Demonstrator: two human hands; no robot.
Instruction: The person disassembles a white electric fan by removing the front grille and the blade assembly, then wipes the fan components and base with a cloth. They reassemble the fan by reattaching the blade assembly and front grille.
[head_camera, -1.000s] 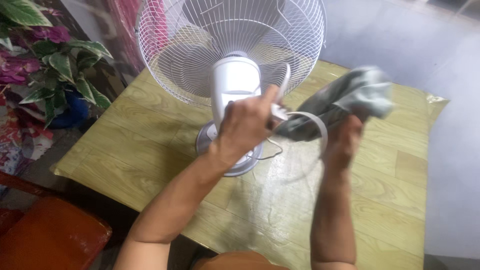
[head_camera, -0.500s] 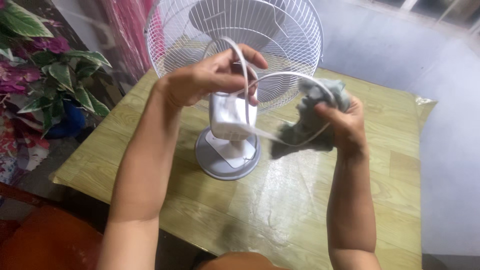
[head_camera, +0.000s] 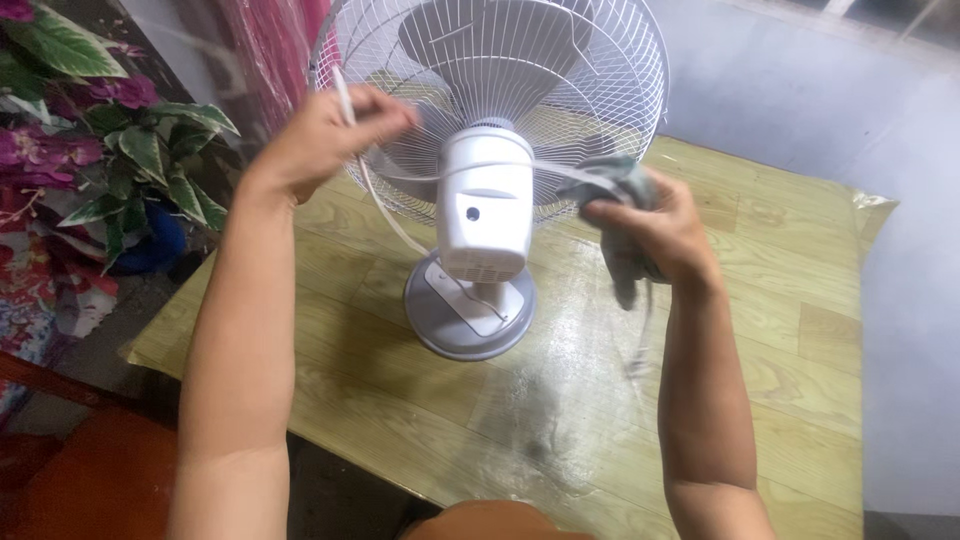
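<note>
Here a person looked down at a white electric desk fan with a round wire cage (head_camera: 490, 110), which stood on its grey round base (head_camera: 470, 318) on a table covered in pale wood-grain vinyl (head_camera: 780, 330). The fan's back faced the viewer, and a small dark round mark sat in the middle of its white motor housing (head_camera: 485, 215), too small to read as a knob or a label.

The left hand (head_camera: 330, 135) was raised at the cage's left edge, its fingers curled tight around a thin white power cord (head_camera: 375, 195). The cord ran from that fist across the housing towards the right hand, while another stretch of it fell from the fist to the base.

The right hand (head_camera: 655, 230) was held just right of the housing, fingers clamped on a crumpled grey cloth (head_camera: 625, 265) that seemed to be wrapped around the cord, though blur made this uncertain.

To the left stood artificial green leaves and purple flowers (head_camera: 110, 130), a blue pot (head_camera: 160, 240) and, low down, an orange-red seat (head_camera: 70, 480). A grey wall (head_camera: 850, 110) rose behind the table.
</note>
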